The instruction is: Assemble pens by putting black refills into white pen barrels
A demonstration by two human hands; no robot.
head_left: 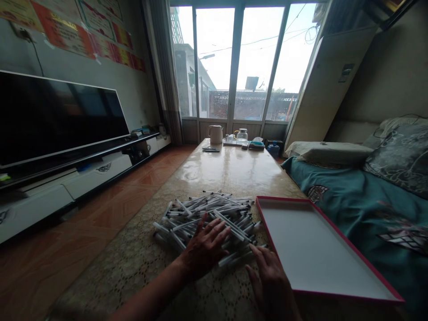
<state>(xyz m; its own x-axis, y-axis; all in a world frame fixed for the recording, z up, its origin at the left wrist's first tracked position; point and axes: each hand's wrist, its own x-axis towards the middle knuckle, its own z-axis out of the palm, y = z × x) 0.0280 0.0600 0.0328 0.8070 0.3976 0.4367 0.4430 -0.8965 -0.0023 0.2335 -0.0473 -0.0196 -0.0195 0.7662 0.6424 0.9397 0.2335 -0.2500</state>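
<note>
A loose heap of white pens [200, 206] with dark ends lies on the patterned tabletop, pointing in many directions. My left hand [207, 244] rests palm down over the near side of the heap, its fingers stretched out across the pens. At the heap's near right edge is my right hand [266, 269], fingers extended and the thumb apart from them; its fingertips come close to the pens, and I cannot tell whether they touch. Right of the heap lies a shallow white tray with a pink rim [284, 199], next to my right hand.
The long table [230, 171] runs toward the windows. At its far end stand a beige jug [216, 133], a glass pitcher [242, 136], a tissue pack [257, 143] and some pens [211, 150]. A sofa [337, 200] borders the right side; a TV cabinet [100, 176] stands left.
</note>
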